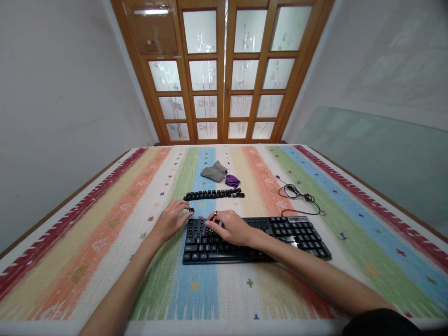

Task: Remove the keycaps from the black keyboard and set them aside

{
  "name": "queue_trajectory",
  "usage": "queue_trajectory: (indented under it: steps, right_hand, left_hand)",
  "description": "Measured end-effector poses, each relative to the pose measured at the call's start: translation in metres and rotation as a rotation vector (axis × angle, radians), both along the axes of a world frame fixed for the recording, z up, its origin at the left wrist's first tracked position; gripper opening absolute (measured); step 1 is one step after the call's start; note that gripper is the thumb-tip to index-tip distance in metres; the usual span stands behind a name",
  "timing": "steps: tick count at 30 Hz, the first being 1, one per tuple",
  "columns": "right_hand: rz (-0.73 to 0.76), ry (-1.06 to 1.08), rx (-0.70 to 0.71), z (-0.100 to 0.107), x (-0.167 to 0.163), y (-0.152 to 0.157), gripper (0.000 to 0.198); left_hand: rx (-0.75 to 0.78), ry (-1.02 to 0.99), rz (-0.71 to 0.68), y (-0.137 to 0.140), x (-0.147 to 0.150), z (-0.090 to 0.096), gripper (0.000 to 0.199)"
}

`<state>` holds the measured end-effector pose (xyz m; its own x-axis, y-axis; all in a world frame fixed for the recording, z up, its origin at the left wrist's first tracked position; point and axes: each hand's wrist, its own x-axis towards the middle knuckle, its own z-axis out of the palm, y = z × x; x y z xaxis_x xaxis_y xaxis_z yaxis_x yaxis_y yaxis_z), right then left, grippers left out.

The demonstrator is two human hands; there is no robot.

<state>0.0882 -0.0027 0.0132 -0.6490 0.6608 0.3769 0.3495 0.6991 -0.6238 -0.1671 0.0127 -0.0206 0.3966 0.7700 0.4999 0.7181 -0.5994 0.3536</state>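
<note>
A black keyboard [241, 255] lies on the striped cloth; several of its upper-left keys have no caps. My left hand [170, 219] is just off its top-left corner, with thumb and forefinger pinched on a small black keycap [191, 210]. Over the keyboard's upper-left part is my right hand [229, 227], fingers curled closed around something small. A thin, shiny bit of it shows at the fingertips, but its kind is hidden. Beyond the hands, loose black keycaps [213, 194] stand in two rows.
Farther back lie a grey cloth [213, 171] and a crumpled purple cloth [233, 181]. The coiled black cable [297, 193] rests behind the keyboard's right side. A striped tablecloth [115, 224] covers the table, and wooden glass-paned doors [224, 70] stand at its far end.
</note>
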Motion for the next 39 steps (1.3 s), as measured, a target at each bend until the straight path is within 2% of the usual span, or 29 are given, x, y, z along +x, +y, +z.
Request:
queue_trajectory:
  steps: [8,14,16,23,29,33,39]
  right_hand:
    - [-0.038,0.006,-0.094,-0.009,-0.013,-0.007,0.018]
    - [-0.059,-0.351,0.134,0.004,-0.029,-0.017,0.031]
    - [-0.056,-0.417,0.145,0.008,-0.035,-0.017,0.034]
    - [-0.087,-0.304,-0.137,0.007,-0.044,0.015,0.029]
    - [-0.042,-0.176,-0.432,-0.006,-0.032,0.036,0.04]
    - [-0.07,-0.057,-0.501,-0.009,-0.027,0.032,0.038]
    - [-0.108,0.053,-0.504,-0.002,-0.019,0.028,0.039]
  left_hand:
    - [0.018,-0.004,-0.01,-0.001,0.005,-0.009,0.021]
    - [0.012,-0.013,-0.011,-0.002,0.005,-0.007,0.019]
    - [0.002,-0.014,-0.01,-0.003,0.004,-0.006,0.019]
    - [0.002,-0.025,-0.007,-0.007,0.0,-0.007,0.018]
    - [0.015,-0.03,-0.007,-0.009,-0.003,-0.005,0.018]
    - [0.022,-0.016,-0.005,-0.007,-0.005,-0.004,0.02]
    - [0.047,0.055,0.021,0.006,-0.003,-0.006,0.017]
